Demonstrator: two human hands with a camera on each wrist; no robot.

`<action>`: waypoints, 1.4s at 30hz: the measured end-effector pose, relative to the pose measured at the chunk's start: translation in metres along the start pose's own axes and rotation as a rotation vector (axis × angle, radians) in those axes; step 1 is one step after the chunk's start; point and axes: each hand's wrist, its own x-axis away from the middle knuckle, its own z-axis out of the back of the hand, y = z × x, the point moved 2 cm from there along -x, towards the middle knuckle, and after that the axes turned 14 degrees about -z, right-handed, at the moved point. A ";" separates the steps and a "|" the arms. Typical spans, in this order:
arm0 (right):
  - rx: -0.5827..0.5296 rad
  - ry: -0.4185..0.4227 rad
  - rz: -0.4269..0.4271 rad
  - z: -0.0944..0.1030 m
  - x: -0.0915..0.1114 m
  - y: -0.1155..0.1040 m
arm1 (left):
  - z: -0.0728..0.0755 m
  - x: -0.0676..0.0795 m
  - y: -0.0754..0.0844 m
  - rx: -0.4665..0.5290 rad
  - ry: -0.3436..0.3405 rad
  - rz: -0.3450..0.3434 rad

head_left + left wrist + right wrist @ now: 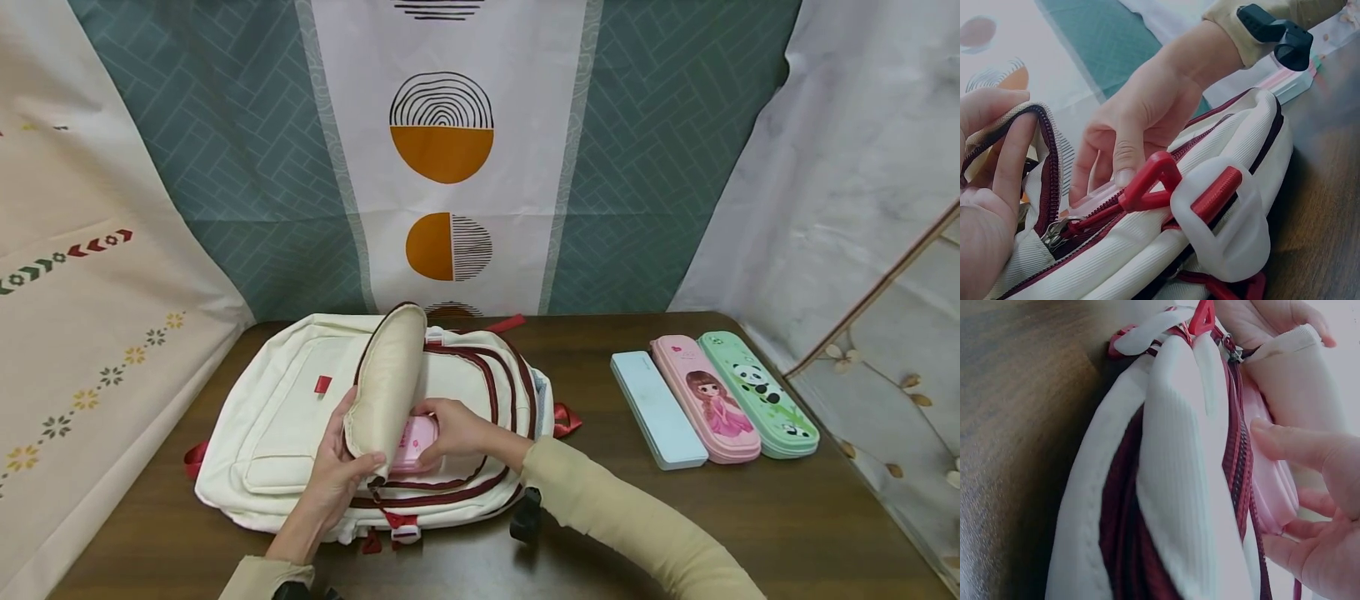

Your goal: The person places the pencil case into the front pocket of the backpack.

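Note:
A cream backpack point(285, 400) with dark red zips lies on the table, its front pocket unzipped. My left hand point(333, 467) pinches the edge of the pocket flap point(390, 375) and holds it folded up. In the left wrist view the thumb and fingers sit on either side of that zipped edge. My right hand point(457, 433) grips the end of a pink pencil case point(414, 442), which lies partly inside the open pocket. The right wrist view shows the thumb on one face of the pink case point(1266, 475) and fingers round its end. The flap hides its other end.
To the right, a light blue case point(660, 408), a pink case with a doll picture point(705, 400) and a green panda case point(761, 396) lie side by side on the brown table point(585, 358). Red straps and a white buckle point(406, 533) hang at the backpack's near edge.

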 end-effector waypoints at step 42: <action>0.043 0.170 -0.071 0.117 0.085 0.073 | 0.006 -0.007 0.024 -0.408 -0.148 -0.030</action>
